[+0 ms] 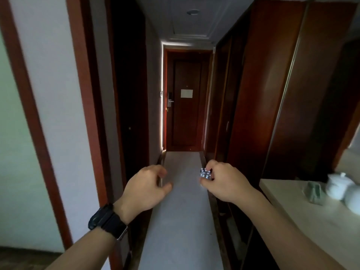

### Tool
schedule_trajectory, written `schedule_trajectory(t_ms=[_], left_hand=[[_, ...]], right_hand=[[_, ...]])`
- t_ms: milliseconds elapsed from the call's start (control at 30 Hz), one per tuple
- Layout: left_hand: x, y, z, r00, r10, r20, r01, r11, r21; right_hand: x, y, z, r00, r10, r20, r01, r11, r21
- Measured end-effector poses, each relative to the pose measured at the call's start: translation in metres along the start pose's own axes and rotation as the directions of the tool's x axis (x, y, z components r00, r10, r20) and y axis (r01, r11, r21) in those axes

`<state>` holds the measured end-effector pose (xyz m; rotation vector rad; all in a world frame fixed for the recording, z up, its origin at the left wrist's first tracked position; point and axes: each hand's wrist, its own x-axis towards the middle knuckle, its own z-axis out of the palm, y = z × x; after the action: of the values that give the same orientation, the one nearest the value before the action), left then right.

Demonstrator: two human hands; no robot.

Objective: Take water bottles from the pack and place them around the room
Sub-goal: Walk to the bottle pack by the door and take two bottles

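The pack of water bottles [205,174] is a small cluster of white caps in clear wrap. It appears to sit on the pale corridor floor [181,211] near the right wall, some way ahead of me. My right hand [224,182] is raised in front of it with the fingers curled in, and it covers the pack's right edge. I see nothing held in that hand. My left hand [146,188], with a black watch on the wrist, is held out at the same height. Its fingers are loosely apart and it is empty.
A narrow corridor runs ahead to a dark wooden door [186,102] with a lever lock. Dark wood wardrobe panels [272,94] line the right side. A pale counter [311,221] at the right carries white teaware [342,186]. A white wall with red-brown trim [48,94] stands at the left.
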<state>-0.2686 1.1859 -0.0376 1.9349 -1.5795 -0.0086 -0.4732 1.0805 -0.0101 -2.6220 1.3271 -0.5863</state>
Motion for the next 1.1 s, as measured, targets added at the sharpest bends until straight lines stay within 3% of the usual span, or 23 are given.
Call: schedule_trajectory(t_ms=[167, 533, 1100], left_hand=[[0.13, -0.023, 0.03, 0.999, 0.038, 0.012, -0.038, 0.999, -0.012], [0.357, -0.071, 0.138, 0.999, 0.037, 0.03, -0.038, 0.999, 0.022], [0.753, -0.156, 0.265, 0.999, -0.032, 0.032, 0.033, 0.999, -0.016]], right_hand=[[0.114, 0.03, 0.006, 0.999, -0.006, -0.054, 0.005, 1.0, -0.012], [0.34, 0.132, 0.074, 1.0, 0.031, -0.001, -0.031, 0.999, 0.004], [0.752, 0.278, 0.162, 0.998, -0.038, 0.048, 0.033, 0.995, 0.095]])
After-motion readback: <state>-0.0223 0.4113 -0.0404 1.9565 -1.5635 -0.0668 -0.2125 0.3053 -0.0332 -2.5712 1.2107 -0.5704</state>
